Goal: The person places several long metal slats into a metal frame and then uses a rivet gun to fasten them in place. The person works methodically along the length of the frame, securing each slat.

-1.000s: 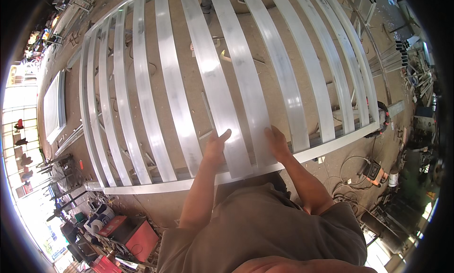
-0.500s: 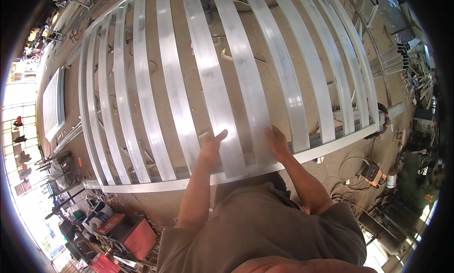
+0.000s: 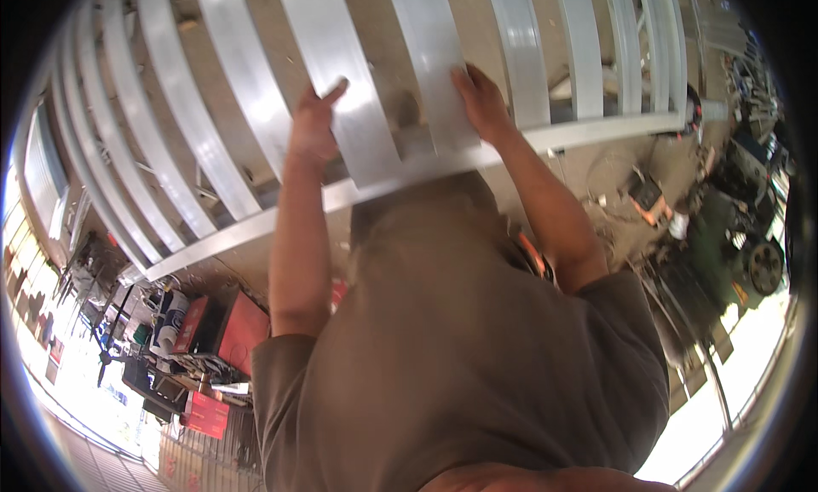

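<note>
A large silvery metal panel of parallel flat slats fills the upper part of the view, its near rail (image 3: 209,247) running in front of my body. My left hand (image 3: 315,127) grips the edge of one wide slat (image 3: 328,40), thumb lying on top and the fingers mostly hidden. On the slat to the right (image 3: 426,45), my right hand (image 3: 484,107) is closed round the right edge, its fingers out of sight beneath. Both hands are close to the ends of these slats, just beyond the rail.
A red box-shaped machine (image 3: 243,330) stands on the lower left among clutter. To the right, an orange-and-black device (image 3: 649,201) with cables lies on the floor. Dark machinery with a wheel (image 3: 763,266) is at the far right. Another slatted panel (image 3: 44,172) is at the far left.
My view has tipped toward my body, so the panel and both hands appear higher in the picture and the panel looks more slanted. Both hands remain on the same slats.
</note>
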`<state>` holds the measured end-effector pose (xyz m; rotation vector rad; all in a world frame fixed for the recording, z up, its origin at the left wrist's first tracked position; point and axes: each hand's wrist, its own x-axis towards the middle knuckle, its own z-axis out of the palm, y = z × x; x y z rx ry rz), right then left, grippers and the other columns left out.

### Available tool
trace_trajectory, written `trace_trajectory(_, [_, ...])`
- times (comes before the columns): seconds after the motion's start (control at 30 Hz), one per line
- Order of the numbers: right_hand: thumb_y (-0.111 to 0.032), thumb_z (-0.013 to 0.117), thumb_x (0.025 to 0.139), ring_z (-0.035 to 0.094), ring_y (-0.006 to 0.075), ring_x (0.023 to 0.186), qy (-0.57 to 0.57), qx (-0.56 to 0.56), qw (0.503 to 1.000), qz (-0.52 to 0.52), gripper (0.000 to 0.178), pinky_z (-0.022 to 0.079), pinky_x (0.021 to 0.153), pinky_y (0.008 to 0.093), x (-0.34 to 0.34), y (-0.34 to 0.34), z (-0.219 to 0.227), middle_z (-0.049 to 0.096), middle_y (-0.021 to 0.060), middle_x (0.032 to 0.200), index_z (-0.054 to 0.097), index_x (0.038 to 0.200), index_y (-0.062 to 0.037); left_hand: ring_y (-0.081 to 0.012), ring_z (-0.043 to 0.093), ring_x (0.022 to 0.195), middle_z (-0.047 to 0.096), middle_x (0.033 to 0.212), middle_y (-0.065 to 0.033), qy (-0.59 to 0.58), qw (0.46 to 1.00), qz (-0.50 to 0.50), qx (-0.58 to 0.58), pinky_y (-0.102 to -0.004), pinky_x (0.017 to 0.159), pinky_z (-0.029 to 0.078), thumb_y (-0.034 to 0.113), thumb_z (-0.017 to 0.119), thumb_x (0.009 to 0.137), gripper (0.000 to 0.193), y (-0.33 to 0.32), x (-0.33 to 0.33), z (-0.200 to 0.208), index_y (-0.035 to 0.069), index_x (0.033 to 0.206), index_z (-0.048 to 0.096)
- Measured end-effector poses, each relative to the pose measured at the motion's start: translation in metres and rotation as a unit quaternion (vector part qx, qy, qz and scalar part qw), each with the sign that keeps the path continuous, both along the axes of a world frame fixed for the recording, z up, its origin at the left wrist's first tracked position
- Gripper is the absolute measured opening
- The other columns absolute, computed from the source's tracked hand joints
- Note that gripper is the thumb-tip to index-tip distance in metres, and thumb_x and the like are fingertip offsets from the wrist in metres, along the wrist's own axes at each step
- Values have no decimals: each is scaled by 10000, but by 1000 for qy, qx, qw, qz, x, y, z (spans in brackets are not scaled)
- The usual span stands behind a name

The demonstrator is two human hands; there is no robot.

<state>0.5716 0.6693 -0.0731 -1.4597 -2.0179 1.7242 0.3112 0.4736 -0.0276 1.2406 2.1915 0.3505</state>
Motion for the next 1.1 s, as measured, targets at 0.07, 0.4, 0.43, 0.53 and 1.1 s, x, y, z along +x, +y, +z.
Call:
trace_trajectory(0.07, [-498,526,1036,634,374,1218,8,-32,999,-11,634,463,1049,425,-3,1,9,679,249,1281,592,1390,23,-298,610,1148,617,1289,-167,-412,858,287,112,-386,965,510,131,733,880,548,10,3,-1,29,1395,576])
trace_trajectory(0.4, [-439,631,1040,595,83,993,77,-164,981,-66,529,502,885,263,-12,3,20,684,11,1112,617,1371,-26,-213,521,1293,604,1322,-123,-535,705,449,126,-354,1128,393,165,714,970,575,27,10,14,-112,1408,463])
trace_trajectory(0.43, [-440,634,1039,595,83,992,95,-172,978,-70,531,502,886,261,-11,3,20,684,9,1113,617,1371,-25,-213,526,1289,605,1318,-121,-548,691,450,139,-350,1123,397,164,712,972,560,26,10,12,-108,1397,472])
trace_trajectory(0.53, [-433,632,1041,590,81,999,86,-166,980,-73,528,501,886,260,-8,5,23,678,8,1120,617,1371,-21,-182,611,1102,660,1187,-83,-534,705,441,154,-333,964,482,157,717,966,437,25,9,6,-40,1321,555])
trace_trajectory(1.1, [-457,617,1031,648,129,1008,88,-167,980,-64,549,534,886,310,-7,9,0,713,50,1131,617,1404,-55,-284,600,1248,590,1320,-210,-526,703,459,132,-384,1112,479,94,682,976,586,23,5,0,-135,1417,371])
